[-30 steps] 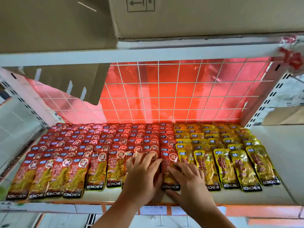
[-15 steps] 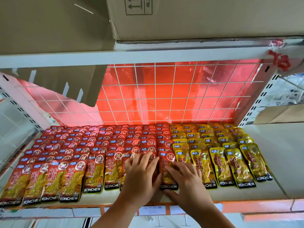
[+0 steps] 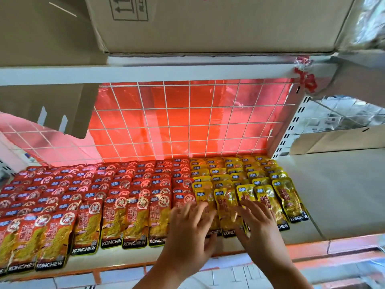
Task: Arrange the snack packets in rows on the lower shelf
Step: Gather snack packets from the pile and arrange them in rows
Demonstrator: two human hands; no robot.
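Lying in overlapped rows on the lower shelf (image 3: pixel 343 205), the yellow snack packets (image 3: pixel 228 207) sit just right of the red snack packets (image 3: pixel 116 215). These thin foil pouches look light, limp and slick, so pressing them flat or pinching a sealed near edge should serve best. The left hand (image 3: pixel 189 232) and right hand (image 3: pixel 260 230) rest on the near yellow ones, fingers spread, gripping nothing. A cardboard box (image 3: pixel 208 28) on the shelf above hides its contents

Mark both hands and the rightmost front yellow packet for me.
Left hand (image 3: pixel 187 232): head view, back of the hand.
Right hand (image 3: pixel 259 230): head view, back of the hand.
Rightmost yellow packet (image 3: pixel 290 200): head view, middle of its front.
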